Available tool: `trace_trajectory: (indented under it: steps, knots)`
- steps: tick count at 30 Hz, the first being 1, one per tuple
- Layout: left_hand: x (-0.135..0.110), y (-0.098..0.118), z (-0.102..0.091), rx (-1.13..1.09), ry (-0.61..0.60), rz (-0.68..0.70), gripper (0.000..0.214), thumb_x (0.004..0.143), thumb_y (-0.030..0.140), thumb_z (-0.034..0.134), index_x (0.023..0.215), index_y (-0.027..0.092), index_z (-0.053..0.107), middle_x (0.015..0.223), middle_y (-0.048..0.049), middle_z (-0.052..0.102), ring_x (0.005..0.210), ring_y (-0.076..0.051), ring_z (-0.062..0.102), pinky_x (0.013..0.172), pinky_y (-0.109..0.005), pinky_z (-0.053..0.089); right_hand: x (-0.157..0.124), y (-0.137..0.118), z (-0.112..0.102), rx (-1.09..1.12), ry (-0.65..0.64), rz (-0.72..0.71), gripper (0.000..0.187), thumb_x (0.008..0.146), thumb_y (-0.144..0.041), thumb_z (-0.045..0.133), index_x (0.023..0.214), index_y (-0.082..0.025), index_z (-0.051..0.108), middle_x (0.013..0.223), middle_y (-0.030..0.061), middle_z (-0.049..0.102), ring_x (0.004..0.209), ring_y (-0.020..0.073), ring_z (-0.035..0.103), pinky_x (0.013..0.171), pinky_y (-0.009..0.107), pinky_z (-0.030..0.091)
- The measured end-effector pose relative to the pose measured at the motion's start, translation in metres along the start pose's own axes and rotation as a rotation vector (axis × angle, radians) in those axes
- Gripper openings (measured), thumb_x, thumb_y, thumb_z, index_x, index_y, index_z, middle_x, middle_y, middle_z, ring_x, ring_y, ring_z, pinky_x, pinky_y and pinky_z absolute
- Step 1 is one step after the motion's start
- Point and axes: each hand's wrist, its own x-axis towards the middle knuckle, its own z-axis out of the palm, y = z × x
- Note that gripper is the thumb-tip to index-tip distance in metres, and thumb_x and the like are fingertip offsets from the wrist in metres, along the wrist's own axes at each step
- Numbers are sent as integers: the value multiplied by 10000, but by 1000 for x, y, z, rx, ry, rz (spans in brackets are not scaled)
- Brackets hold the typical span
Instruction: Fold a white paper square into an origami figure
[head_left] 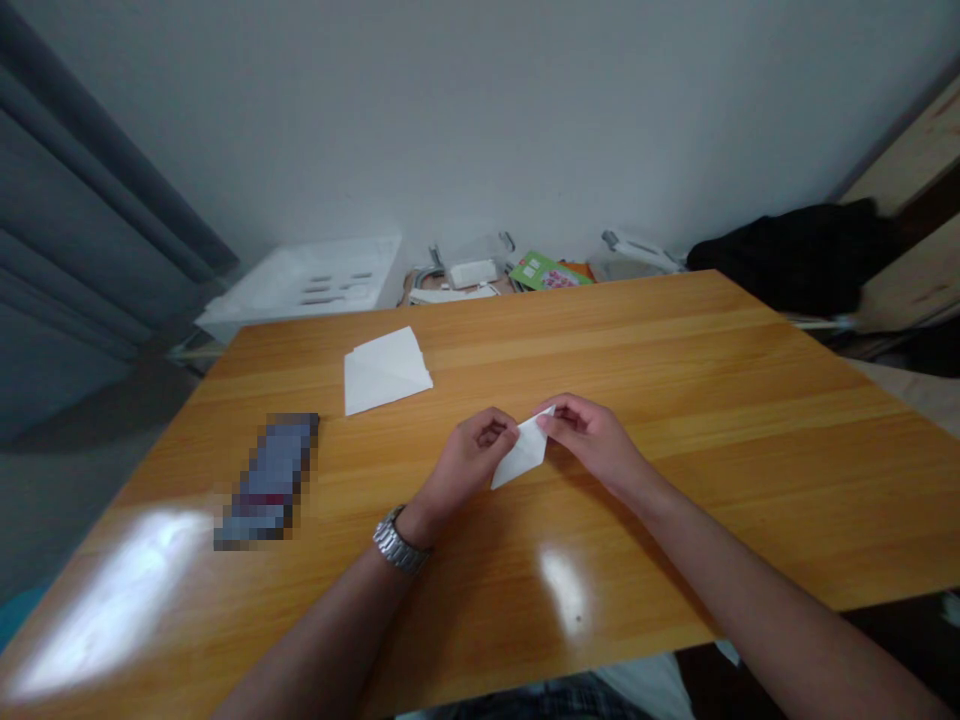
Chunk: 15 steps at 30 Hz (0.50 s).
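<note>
A small folded piece of white paper (523, 454) is held between my hands, just above the middle of the wooden table (675, 400). My left hand (474, 455) pinches its upper left edge between thumb and curled fingers. At the paper's upper right corner, my right hand (589, 432) grips with thumb and forefinger. The paper has slanted edges and a pointed lower left corner. A metal-banded watch (401, 542) is on my left wrist.
White paper sheets (386, 368) lie at the table's back left. A pixelated phone-like object (270, 480) rests on the left. Beyond the far edge are a white foam tray (315, 280), a green booklet (547, 272) and black cloth (795, 255).
</note>
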Motion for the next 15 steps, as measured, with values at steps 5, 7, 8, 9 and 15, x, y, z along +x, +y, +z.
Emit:
trace_trajectory:
  steps: [5, 7, 8, 9, 15]
  knots:
    - [0, -1, -1, -4, 32, 12, 277, 892, 406, 672, 837, 139, 622, 772, -22, 630, 711, -137, 568, 639, -232, 425, 0, -1, 1, 54, -10, 23, 264, 800, -414, 777, 933, -207, 683, 908, 39, 734, 862, 196, 679, 814, 324, 548]
    - [1, -2, -1, -24, 50, 17, 287, 890, 414, 676, 823, 142, 611, 757, -14, 620, 699, -131, 560, 629, -225, 419, -1, -1, 1, 96, -1, 55, 274, 791, -420, 786, 922, -206, 674, 891, 35, 731, 828, 188, 679, 780, 315, 552]
    - [1, -3, -2, -42, 55, 17, 290, 889, 416, 678, 822, 143, 608, 756, -12, 620, 697, -129, 560, 630, -223, 420, -1, -1, 2, 107, -3, 69, 276, 792, -425, 785, 913, -205, 671, 869, 31, 728, 796, 182, 676, 756, 311, 552]
    - [1, -4, -2, -59, 55, 15, 290, 887, 417, 681, 825, 143, 607, 756, -10, 621, 696, -127, 560, 631, -222, 422, -1, -2, 2, 110, -8, 77, 275, 796, -431, 780, 903, -203, 669, 840, 27, 723, 761, 176, 671, 729, 306, 549]
    - [2, -4, -2, -83, 35, 16, 261, 877, 387, 697, 855, 140, 617, 790, -16, 637, 715, -127, 578, 655, -223, 440, -1, -1, -1, 36, -26, 46, 239, 832, -421, 746, 878, -195, 683, 779, 18, 711, 711, 164, 661, 704, 299, 541]
